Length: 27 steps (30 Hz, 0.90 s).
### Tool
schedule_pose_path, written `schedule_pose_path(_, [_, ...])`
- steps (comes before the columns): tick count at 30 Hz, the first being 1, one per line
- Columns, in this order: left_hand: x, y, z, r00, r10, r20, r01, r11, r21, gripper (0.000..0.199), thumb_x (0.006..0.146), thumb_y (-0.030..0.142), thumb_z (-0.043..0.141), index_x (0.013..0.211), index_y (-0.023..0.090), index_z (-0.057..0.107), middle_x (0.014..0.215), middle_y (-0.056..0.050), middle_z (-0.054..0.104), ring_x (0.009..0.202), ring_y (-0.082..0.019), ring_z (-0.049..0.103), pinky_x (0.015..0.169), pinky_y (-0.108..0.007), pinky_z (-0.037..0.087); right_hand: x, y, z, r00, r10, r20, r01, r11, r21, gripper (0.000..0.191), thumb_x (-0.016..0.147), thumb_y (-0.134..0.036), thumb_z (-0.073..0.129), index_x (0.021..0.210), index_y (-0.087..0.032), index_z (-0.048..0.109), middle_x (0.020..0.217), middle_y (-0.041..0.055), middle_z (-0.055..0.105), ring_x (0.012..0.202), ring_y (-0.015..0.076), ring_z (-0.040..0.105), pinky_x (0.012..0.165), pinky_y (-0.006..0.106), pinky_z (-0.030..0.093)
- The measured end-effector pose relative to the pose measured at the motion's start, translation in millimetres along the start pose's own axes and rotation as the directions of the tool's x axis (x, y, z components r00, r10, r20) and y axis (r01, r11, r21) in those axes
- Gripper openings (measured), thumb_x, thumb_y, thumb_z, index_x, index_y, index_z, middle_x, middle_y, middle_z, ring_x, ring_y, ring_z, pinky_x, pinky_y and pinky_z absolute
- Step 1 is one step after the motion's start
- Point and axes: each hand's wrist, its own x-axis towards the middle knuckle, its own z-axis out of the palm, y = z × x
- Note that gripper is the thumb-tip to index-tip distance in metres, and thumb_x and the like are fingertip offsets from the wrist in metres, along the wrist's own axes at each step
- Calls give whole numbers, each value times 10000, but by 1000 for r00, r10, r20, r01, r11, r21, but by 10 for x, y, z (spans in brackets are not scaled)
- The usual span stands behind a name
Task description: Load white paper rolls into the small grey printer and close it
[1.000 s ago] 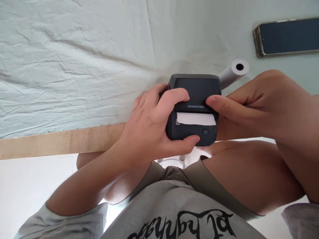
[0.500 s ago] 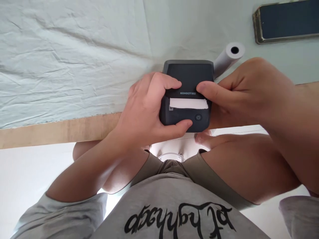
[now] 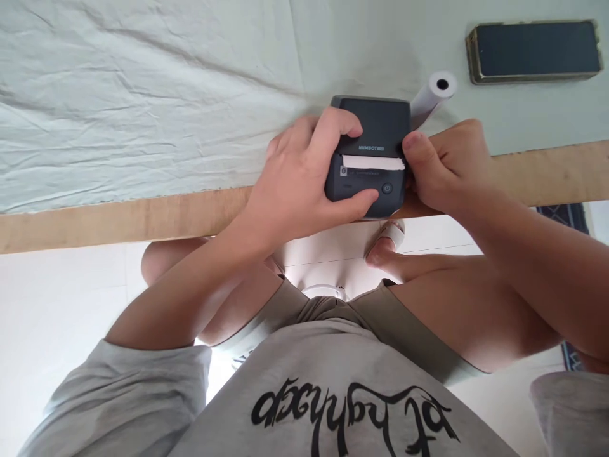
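Note:
A small dark label printer [image 3: 375, 127] is at the wooden table edge, its power button facing me. A short strip of white paper [image 3: 373, 163] sticks out of the slot across its top. My left hand [image 3: 304, 165] clasps the printer from the left, index finger on the lid and thumb on the front part below the slot. At the printer's right side is my right hand [image 3: 450, 162], its thumb against the edge and its other fingers curled, partly hidden. Just behind them lies a white paper roll [image 3: 431, 95] with a dark core.
A phone in a case [image 3: 537, 51] rests at the back right. Wrinkled pale green cloth [image 3: 143, 95] covers the table up to its bare wooden edge [image 3: 118, 219]. Below are my legs and the light floor [image 3: 328, 244].
My right thumb has moved from the printer's lid to its right edge. The view has shifted, so the whole phone now shows. My left hand keeps its hold.

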Motion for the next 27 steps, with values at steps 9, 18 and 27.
schedule_pose_path(9, [-30,-30,74,999,32,-25,-29,993,118,570,914,504,751,1434,337,591,1503,-100,723,1448,-421,671,1304,-604,481,72,206,119,995,-62,-82,65,997,40,988,1042,-1026,127,552,-191,321,533,50,314,553,52,251,640,332,225])
schedule_pose_path(18, [-56,-60,101,1000,21,-20,-16,980,196,691,919,492,723,1548,230,610,1559,-175,700,1461,-455,669,1319,-641,478,116,261,144,987,-123,-107,131,988,76,985,1050,-1027,141,590,-173,311,508,13,252,537,19,172,650,317,144])
schedule_pose_path(27, [-40,-133,109,999,31,-40,-23,984,179,701,856,513,765,1508,293,633,1512,-133,712,1409,-452,690,1290,-641,502,111,246,135,985,-132,-110,137,989,47,990,1051,-1015,106,605,-165,345,552,18,206,585,35,166,687,333,152])
